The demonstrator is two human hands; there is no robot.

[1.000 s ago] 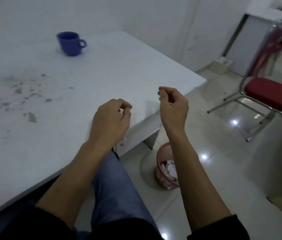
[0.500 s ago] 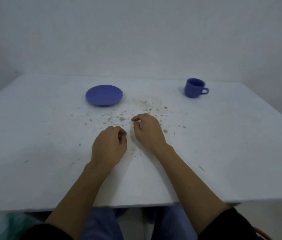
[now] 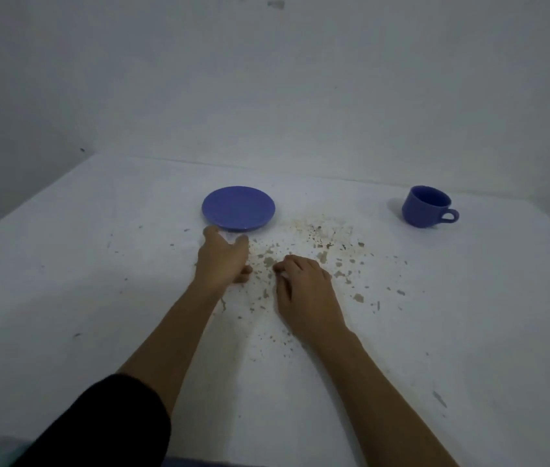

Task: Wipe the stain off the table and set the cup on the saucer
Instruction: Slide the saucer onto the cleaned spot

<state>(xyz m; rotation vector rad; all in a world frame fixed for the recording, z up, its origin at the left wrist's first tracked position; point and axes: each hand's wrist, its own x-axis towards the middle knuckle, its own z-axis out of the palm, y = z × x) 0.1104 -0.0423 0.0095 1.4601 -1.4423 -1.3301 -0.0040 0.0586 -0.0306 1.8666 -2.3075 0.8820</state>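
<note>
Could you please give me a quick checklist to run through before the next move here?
1. Stain wiped: not ok, specks lie all over the table.
2. Wiping cloth at hand: not ok, none in view.
3. Cup upright and undamaged: ok.
4. Saucer empty, ready for cup: ok.
5. Left hand free: cannot tell; something pale shows at its fingertips by the saucer rim.
6. Right hand free: ok, resting on the stain, nothing seen in it.

Count, relative to table: 1 saucer, 1 cup, 1 speckled stain, 2 hands on top.
</note>
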